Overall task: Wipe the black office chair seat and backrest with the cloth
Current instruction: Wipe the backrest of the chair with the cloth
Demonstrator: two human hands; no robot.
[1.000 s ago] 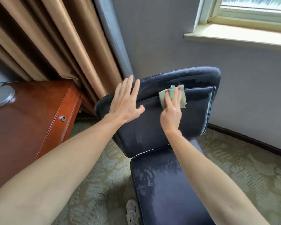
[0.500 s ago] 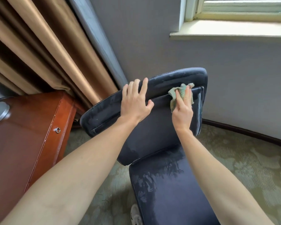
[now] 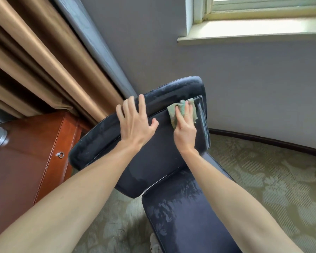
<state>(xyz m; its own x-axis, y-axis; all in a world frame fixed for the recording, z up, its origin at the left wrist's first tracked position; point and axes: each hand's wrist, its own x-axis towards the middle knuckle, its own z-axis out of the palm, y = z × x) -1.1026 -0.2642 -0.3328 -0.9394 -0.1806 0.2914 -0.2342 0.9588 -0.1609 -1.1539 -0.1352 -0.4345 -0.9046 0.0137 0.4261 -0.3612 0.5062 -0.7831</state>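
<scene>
The black office chair stands in front of me, its backrest (image 3: 153,161) tilted and turned to the left, its seat (image 3: 186,216) below with damp streaks on it. My right hand (image 3: 185,125) presses a crumpled green cloth (image 3: 173,111) flat against the upper right part of the backrest, near its right edge. My left hand (image 3: 135,121) lies flat on the backrest's top edge, fingers spread, holding nothing. Most of the cloth is hidden under my right fingers.
A reddish wooden cabinet (image 3: 26,161) stands at the left, close to the backrest's left corner. Brown curtains (image 3: 44,61) hang behind it. A grey wall with a window sill (image 3: 254,33) is behind the chair. Patterned green carpet (image 3: 272,179) lies around it. A white shoe (image 3: 154,243) shows under the seat.
My right hand has slid the cloth rightward along the top of the backrest toward its right edge. The chair's backrest has swung leftward in view, and my left hand stayed on its top.
</scene>
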